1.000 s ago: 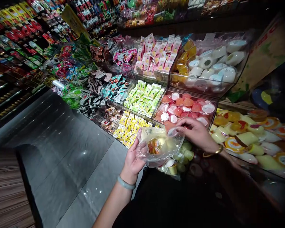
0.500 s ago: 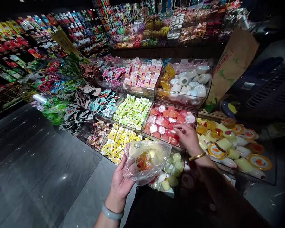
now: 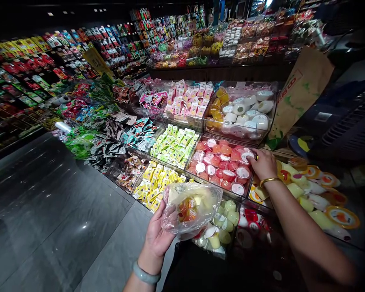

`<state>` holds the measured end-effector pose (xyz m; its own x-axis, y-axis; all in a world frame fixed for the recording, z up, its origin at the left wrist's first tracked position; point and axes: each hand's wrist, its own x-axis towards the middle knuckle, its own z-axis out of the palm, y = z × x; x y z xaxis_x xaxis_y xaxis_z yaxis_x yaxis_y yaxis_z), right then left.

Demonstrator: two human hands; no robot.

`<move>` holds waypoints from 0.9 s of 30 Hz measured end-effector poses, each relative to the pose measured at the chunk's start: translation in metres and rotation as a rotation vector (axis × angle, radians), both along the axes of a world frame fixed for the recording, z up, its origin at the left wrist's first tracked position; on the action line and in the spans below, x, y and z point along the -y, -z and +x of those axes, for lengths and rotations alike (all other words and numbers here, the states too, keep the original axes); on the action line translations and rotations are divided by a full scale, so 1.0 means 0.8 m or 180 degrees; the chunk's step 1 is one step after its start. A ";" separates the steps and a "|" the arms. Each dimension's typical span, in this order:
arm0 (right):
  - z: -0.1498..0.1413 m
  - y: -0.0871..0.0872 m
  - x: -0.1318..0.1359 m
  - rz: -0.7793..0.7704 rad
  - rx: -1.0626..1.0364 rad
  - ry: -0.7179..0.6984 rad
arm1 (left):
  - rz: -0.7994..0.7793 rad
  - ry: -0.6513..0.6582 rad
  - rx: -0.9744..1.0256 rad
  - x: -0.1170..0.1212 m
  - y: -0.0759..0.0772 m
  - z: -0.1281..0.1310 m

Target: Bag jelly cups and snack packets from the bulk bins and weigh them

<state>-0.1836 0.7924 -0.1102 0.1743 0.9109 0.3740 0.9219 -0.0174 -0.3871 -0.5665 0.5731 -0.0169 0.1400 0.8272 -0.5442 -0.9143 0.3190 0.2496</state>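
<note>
Bag (image 3: 211, 202): the left hand (image 3: 158, 239) supports it in front of the red cups (image 3: 221, 163), beside the green cups (image 3: 230, 206), with amber and pale pieces inside. The left grip is clamped on the bag's left side. The right hand (image 3: 265, 165) is at the far right corner of the bin of red cups, fingertips at a white-lidded cup (image 3: 247, 156); whether the right grip is closed on it cannot be told. For a sound pick, pinch one cup by its rim and lift straight up, clear of the bin wall. Avoid pressing the lid film. Hold the bag level, mouth spread, so its pieces stay inside.
</note>
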 end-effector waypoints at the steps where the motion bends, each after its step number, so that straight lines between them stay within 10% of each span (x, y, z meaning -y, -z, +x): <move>1: 0.000 0.001 -0.001 -0.0023 0.0001 0.0002 | 0.0009 -0.0010 -0.0005 0.001 0.000 0.000; 27: -0.022 -0.001 0.055 0.0665 -0.0306 -0.0515 | 0.0053 0.0076 -0.0023 0.003 0.004 -0.002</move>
<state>-0.2011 0.7485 -0.1098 0.0766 0.8347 0.5454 0.8650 0.2165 -0.4528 -0.5681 0.5703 -0.0204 0.1560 0.8327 -0.5313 -0.9046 0.3364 0.2616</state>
